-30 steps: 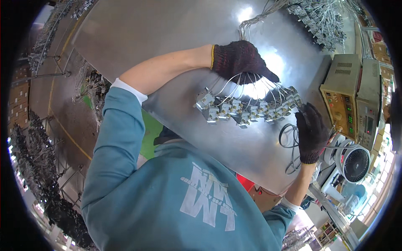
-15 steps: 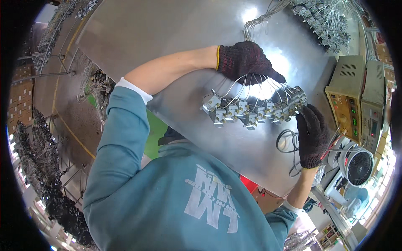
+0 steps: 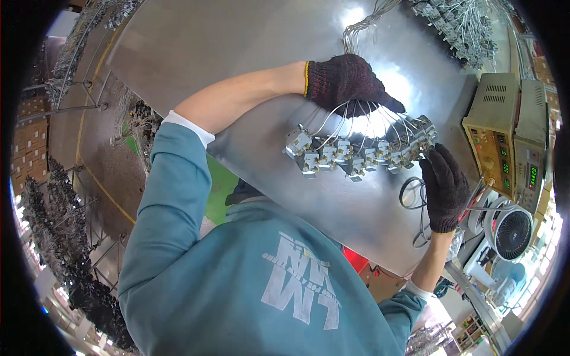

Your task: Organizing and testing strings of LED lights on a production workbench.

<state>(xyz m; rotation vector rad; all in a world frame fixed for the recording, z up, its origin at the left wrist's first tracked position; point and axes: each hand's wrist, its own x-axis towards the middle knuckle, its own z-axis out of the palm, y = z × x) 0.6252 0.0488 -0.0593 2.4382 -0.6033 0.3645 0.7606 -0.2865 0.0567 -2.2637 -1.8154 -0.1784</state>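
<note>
Dark knit gloves with yellow cuffs cover both my hands. My left hand (image 3: 344, 83) is closed around a bundle of thin white wires (image 3: 369, 118), which spread down to a row of small grey metal-cased parts (image 3: 356, 160). This row lies over the bare metal tabletop (image 3: 249, 142), and the wire bundle continues beyond the hand as grey-white wires (image 3: 356, 35). At the row's right end, my right hand (image 3: 444, 190) has its bent fingertips against the last part (image 3: 424, 130). Whatever those fingers grip is hidden by the glove. Red and dark leads (image 3: 469, 204) run beside its wrist.
Two bench instruments (image 3: 491, 118) with green digits stand at the right, and a fan (image 3: 512, 234) is below them. A loop of dark cable (image 3: 412, 196) lies left of my right hand. More wired parts (image 3: 454, 29) are heaped at the far right. Racks (image 3: 65, 237) stand left.
Green digits now show on the rightmost instrument, whose display was dark. My right hand has shifted slightly; the left still holds the wires, a little farther up.
</note>
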